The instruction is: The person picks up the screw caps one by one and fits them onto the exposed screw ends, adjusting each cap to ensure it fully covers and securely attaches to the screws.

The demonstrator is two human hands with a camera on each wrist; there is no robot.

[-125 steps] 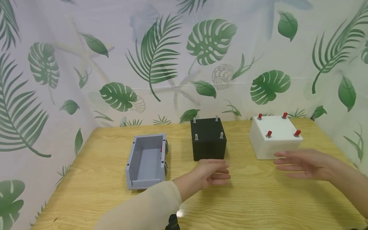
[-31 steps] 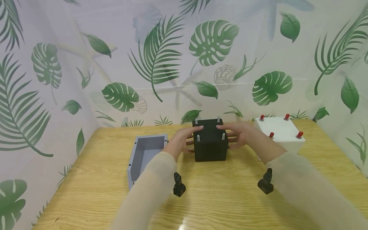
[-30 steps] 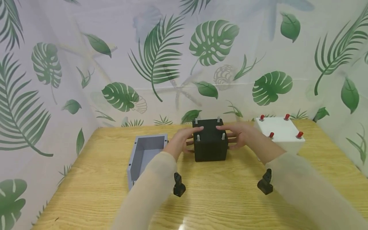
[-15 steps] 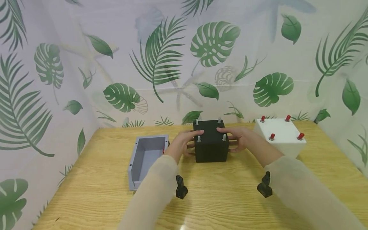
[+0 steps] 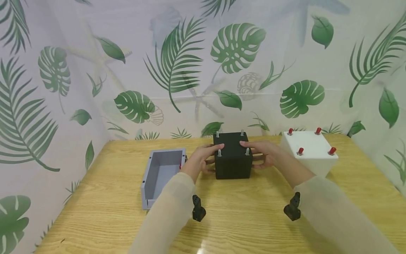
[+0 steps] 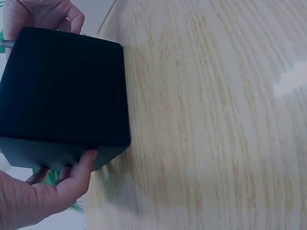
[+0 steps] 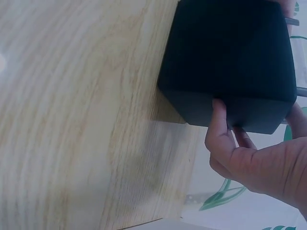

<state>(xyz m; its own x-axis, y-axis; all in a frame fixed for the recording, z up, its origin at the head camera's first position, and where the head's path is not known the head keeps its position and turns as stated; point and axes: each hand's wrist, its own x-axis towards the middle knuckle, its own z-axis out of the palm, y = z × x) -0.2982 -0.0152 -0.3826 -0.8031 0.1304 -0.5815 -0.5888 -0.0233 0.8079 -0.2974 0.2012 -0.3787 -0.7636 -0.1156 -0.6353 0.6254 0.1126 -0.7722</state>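
Note:
A black block (image 5: 233, 168) with a metal stud standing up near each top corner sits on the wooden table. My left hand (image 5: 202, 158) holds its left side, thumb over the top and fingers along the side face. From the right, my right hand (image 5: 269, 153) grips the opposite side, its thumb also on the top. The left wrist view shows the black block (image 6: 64, 91) between both hands, with fingertips against its side. In the right wrist view, fingers (image 7: 220, 127) of my right hand press the side face. The block's underside is hidden.
Right of the black block stands a white block (image 5: 309, 141) with red-capped studs, partly behind my right forearm. A grey bin (image 5: 153, 176) lies to the left, partly covered by my left sleeve; something red shows at its right wall. A leaf-patterned cloth (image 5: 190, 70) hangs behind the table (image 5: 241, 218).
Earlier my left hand was in front of the black block and my right hand by the white one. Both moved onto the black block's sides. Over the last second they hardly move.

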